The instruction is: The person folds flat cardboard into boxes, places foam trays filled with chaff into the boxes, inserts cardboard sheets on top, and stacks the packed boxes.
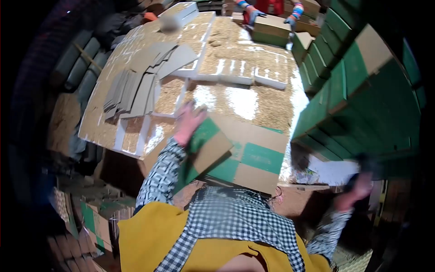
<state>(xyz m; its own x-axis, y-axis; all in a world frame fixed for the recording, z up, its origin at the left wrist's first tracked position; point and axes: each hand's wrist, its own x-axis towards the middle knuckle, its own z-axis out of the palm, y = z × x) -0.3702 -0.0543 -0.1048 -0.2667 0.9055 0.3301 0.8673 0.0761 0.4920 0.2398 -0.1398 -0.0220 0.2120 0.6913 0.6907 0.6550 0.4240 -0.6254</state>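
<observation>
In front of me a green-and-brown cardboard box point(199, 156) lies on the table, tilted, with a flap or side raised. Flat green-and-brown cardboard point(258, 156) spreads to its right. My left hand point(190, 121) is at the far left edge of the box, fingers stretched out and apart. Far off to the right, away from the box, is my right hand point(360, 187), smeared by motion. Its fingers seem closed around a dark object point(366, 165), too blurred to name.
Sawdust-like shavings point(272, 106) and white foam trays point(231, 79) cover the table. Grey cardboard sheets point(136, 90) lie at left. Green boxes point(358, 104) are stacked high on the right. Across the table, another person's gloved hands point(256, 14) hold a cardboard box point(271, 31).
</observation>
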